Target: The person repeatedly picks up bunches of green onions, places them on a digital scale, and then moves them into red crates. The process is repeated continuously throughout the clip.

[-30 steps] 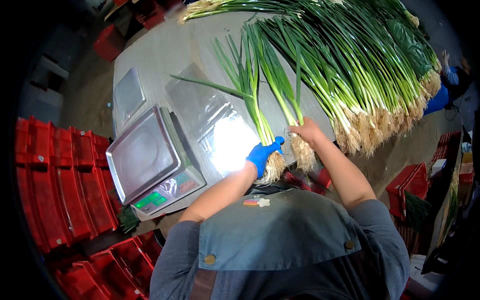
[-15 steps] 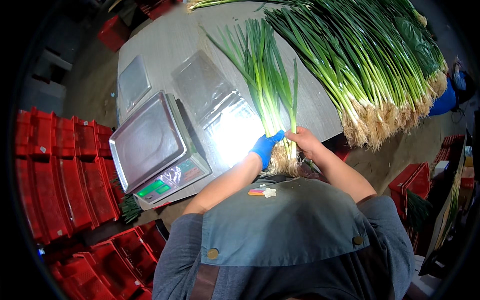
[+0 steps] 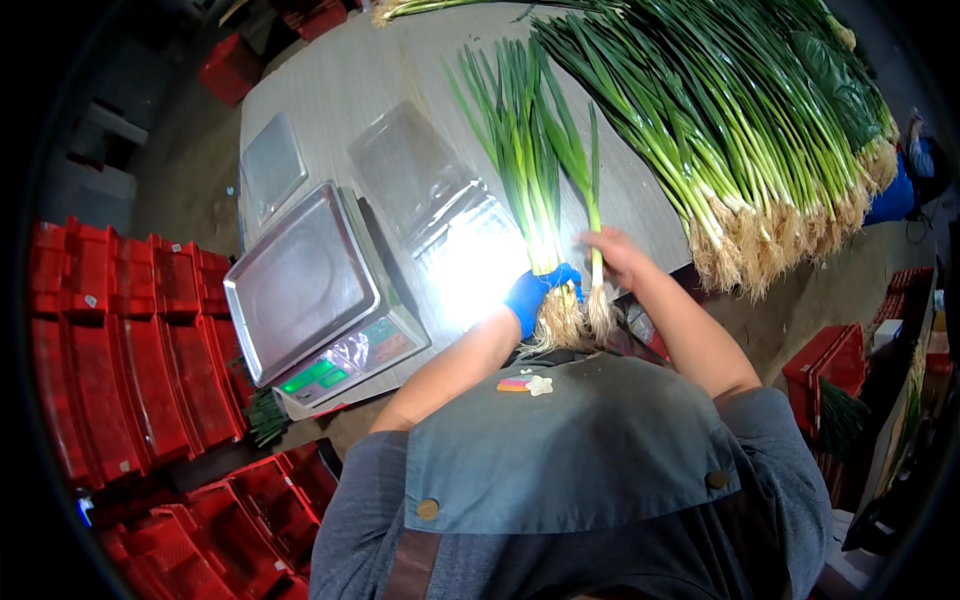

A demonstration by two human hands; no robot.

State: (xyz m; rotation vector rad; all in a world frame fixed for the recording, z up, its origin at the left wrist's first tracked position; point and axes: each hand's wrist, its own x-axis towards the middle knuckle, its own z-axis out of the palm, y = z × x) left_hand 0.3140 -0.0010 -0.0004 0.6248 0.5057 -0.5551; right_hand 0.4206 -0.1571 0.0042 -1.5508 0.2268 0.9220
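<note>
Right, on the head view now: my blue-gloved left grip (image 3: 535, 296) is closed around a slim bunch of long, white-stemmed green onions (image 3: 541, 232), just above the pale, stringy roots, leaves reaching away over the smooth grey tabletop (image 3: 340, 90). Just beside it, my bare right grip (image 3: 617, 258) has its fingers around a single long green stalk (image 3: 594, 215), its roots next to the bunch's.

Off to the right lies a broad heap of dark-green onions (image 3: 740, 170); left sit flat, clear plastic bags (image 3: 395, 165) and a silver-panned scale (image 3: 300, 290).

For clean handling, I'd judge: squeeze the firm white stems snugly without crushing, line up the root ends, and keep that stalk parallel so no leaf kinks.
</note>
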